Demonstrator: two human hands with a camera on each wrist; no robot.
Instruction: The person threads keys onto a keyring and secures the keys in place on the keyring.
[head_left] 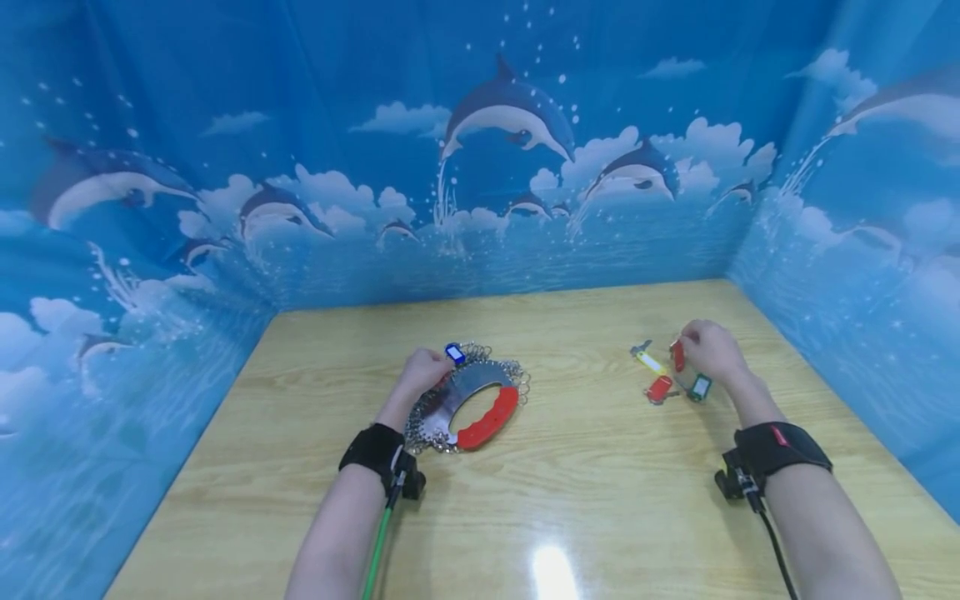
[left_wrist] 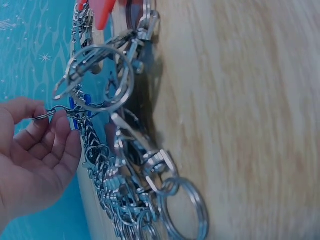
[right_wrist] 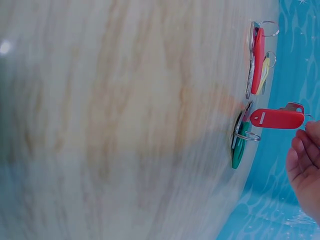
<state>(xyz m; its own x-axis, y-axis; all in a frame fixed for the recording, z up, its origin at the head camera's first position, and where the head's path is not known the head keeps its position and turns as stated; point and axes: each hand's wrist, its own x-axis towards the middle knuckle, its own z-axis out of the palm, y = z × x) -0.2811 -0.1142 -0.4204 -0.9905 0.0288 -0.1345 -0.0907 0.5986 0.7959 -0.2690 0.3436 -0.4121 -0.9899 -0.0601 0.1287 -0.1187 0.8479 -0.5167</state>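
A curved metal key holder (head_left: 468, 382) with a red grip (head_left: 491, 419) lies on the left half of the table. Many small clasps (left_wrist: 155, 162) and split rings (left_wrist: 200, 205) hang round its rim. My left hand (head_left: 423, 372) pinches one metal clasp (left_wrist: 57, 109) at its left side, beside a blue key tag (head_left: 454, 353). On the right, my right hand (head_left: 712, 348) pinches the ring of a red key tag (right_wrist: 280, 119) and holds the tag above the table. Near it lie a green tag (head_left: 701, 387), another red tag (head_left: 659, 388) and a yellow tag (head_left: 649, 362), with keys.
The wooden table (head_left: 577, 467) ends at a blue curtain (head_left: 487, 258) printed with dolphins, which stands behind it and at both sides. Each wrist wears a black strap with a camera, and a green cable (head_left: 377, 546) runs along the left forearm.
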